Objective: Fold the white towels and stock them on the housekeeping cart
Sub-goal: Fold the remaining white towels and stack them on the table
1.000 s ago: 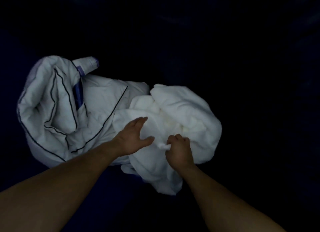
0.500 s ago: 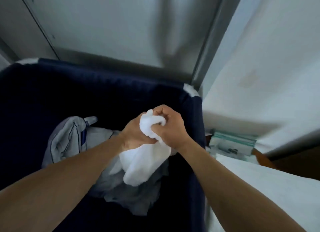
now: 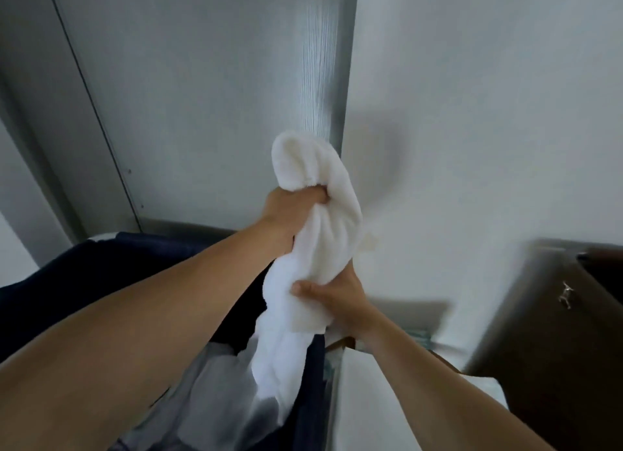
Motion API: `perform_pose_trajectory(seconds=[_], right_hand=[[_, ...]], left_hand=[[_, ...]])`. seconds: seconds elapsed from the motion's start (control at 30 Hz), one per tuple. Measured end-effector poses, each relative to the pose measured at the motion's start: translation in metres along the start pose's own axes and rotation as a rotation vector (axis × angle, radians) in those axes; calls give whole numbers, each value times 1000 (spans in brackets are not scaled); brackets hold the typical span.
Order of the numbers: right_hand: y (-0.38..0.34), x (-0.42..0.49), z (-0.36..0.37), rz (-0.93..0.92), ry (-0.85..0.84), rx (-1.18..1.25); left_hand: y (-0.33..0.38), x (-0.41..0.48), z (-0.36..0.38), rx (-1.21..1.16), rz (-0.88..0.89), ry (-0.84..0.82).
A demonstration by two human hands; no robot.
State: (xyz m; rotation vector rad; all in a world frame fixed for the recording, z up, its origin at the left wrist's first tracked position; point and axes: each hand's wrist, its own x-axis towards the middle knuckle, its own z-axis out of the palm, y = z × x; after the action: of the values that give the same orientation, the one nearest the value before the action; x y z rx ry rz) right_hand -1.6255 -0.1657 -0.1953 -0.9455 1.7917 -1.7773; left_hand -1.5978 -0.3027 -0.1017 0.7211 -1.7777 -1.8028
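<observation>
White terry cloth, bunched into a thick rope, hangs at frame centre: this is the towel (image 3: pixel 317 248). It is held in the air above the navy fabric bin (image 3: pixel 67 282) at lower left, and its lower end trails down toward the bin's right edge. The left hand (image 3: pixel 290 211) clenches a fistful near the top, fingers buried in the pile, with a loop of cloth standing above the fist. The right hand (image 3: pixel 337 299) grasps the bundle lower down, thumb across the front.

Handling: the towel appears soft, limp and fairly light. It has no stiffness and will sag from any hold point. The pile should give good friction, so slipping is unlikely, and breakage is not a concern. A bunched grip does not permit folding. Recommended hold: find a hemmed edge, pinch two adjacent corners, one per hand, and let the cloth drop flat. No corner is clearly identifiable, apart from a small flap at the bundle's right side.

Surroundings: pale crumpled linen (image 3: pixel 215 383) lies inside the bin. A brushed-metal panel (image 3: pixel 202 97) fills the upper left, and a plain light wall (image 3: pixel 472 113) the upper right. A dark brown unit (image 3: pixel 556 349) stands at the right edge; whether it is the cart cannot be told. A flat white surface (image 3: pixel 364 400) shows at lower right.
</observation>
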Motion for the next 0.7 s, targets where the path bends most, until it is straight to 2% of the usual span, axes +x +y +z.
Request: perform_pose_trajectory(seconds=[0.1, 0.17, 0.27, 0.37, 0.43, 0.5, 0.6, 0.7], right_hand=[[-38, 3, -15, 51, 246, 78], [-60, 1, -34, 59, 338, 82], [-99, -5, -64, 21, 435, 112], [-143, -6, -90, -15, 520, 209], [-168, -7, -102, -1, 588, 263], [-181, -9, -108, 25, 626, 299], [-191, -13, -110, 105, 568, 403], [-196, -15, -109, 122, 494, 447]], left_hand=[[28, -18, 30, -118, -54, 35], [48, -24, 43, -135, -55, -25], [81, -30, 54, -164, 81, -355], [94, -32, 56, 39, 214, -571], [79, -33, 50, 158, 202, -637], [45, -34, 42, 166, 162, -798], [-11, -37, 37, 199, 47, -977], [-55, -39, 32, 388, -5, -1010]])
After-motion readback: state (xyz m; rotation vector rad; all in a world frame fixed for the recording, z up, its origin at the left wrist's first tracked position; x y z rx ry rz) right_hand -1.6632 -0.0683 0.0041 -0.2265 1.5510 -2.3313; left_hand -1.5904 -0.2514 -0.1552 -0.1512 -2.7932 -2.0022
